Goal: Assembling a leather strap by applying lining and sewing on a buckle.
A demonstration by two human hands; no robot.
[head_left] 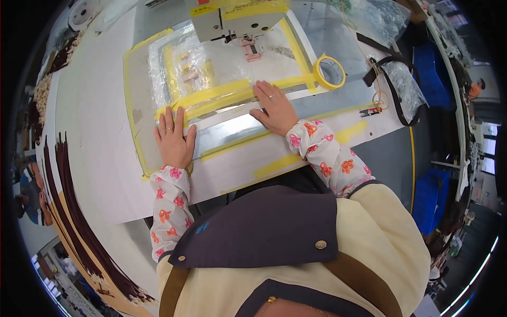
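My left hand (pixel 175 141) lies flat with fingers stretched out, over the near-left corner of a clear plastic sheet edged with yellow tape (pixel 214 100). Further right, my right hand (pixel 278 112) rests palm down, its fingertips on the same taped edge and its thumb held apart. Neither hand grips anything. Between them runs a shiny metal strip (pixel 232 128) along the near side of the sheet. Beyond the hands stands the head of a sewing machine (pixel 237 24), with a pink presser part (pixel 252 49) under it. To the right of my right hand lies a roll of yellow tape (pixel 340 83).
A black strap (pixel 391 84) and crumpled clear plastic (pixel 404 87) lie at the table's right. Dark maroon cords (pixel 79 206) run along the left edge. Blue bins (pixel 430 203) stand on the right, and other people (pixel 33 195) are at the far sides.
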